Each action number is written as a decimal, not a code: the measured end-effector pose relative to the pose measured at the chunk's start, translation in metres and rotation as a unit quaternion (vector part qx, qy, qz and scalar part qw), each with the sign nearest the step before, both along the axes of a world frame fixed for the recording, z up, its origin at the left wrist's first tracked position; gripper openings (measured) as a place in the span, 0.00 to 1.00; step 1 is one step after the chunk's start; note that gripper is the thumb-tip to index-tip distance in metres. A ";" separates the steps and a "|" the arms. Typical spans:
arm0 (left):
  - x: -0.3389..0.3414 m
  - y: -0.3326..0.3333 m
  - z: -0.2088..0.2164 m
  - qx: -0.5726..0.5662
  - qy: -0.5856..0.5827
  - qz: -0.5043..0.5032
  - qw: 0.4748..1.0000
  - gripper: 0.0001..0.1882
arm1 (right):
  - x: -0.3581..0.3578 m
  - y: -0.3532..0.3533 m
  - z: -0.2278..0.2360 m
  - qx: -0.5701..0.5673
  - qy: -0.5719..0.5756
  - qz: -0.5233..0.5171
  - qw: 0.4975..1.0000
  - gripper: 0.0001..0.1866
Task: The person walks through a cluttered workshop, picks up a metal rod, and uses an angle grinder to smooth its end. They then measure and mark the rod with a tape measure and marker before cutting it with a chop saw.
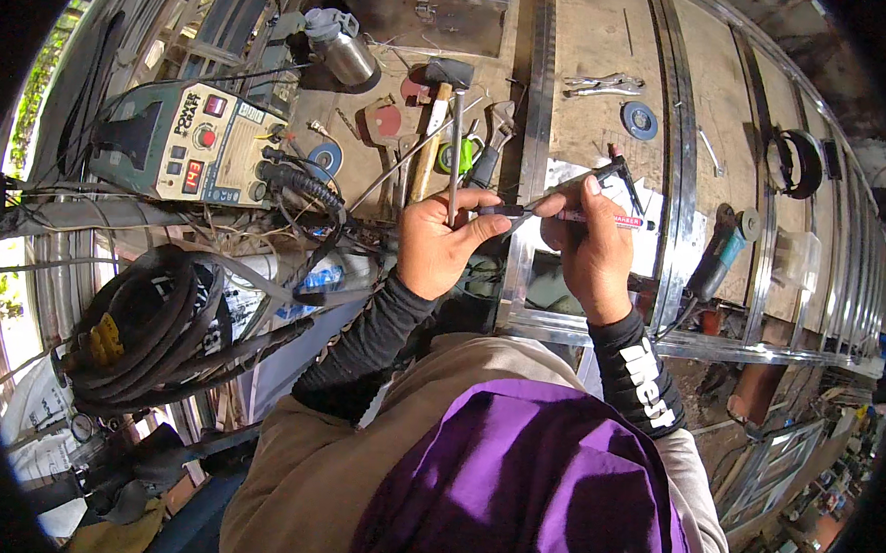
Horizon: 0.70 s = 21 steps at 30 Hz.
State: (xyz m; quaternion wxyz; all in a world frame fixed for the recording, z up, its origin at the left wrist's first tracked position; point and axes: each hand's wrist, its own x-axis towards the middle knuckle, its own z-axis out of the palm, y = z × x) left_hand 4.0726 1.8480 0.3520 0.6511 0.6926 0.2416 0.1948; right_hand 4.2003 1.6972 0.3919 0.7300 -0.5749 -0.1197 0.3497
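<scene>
Two grips | red marker (626, 222) across right hand (599, 253) | black piece (503, 210) (kind unclear) pinched by left hand (435, 241)

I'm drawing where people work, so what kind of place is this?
Probably a metalworking workshop: there's what looks like a welding machine, a hammer and an angle grinder.

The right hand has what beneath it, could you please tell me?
White paper shows below the right hand, past its edge; whatever lies directly under the palm is covered.
</scene>
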 end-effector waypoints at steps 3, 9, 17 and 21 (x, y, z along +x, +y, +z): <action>0.001 -0.004 0.008 0.035 -0.009 -0.007 0.999 0.14 | -0.004 0.002 -0.001 -0.022 -0.020 0.038 0.999 0.30; -0.003 -0.005 -0.002 0.168 -0.084 -0.033 0.982 0.11 | -0.022 0.005 -0.022 -0.003 0.080 0.144 0.986 0.31; -0.031 -0.013 -0.036 -0.009 0.030 -0.052 0.998 0.10 | -0.043 0.006 -0.063 0.017 0.178 0.183 0.967 0.30; -0.042 0.028 -0.096 0.166 0.176 0.014 0.970 0.23 | -0.016 0.040 -0.131 -0.107 0.218 0.227 0.943 0.21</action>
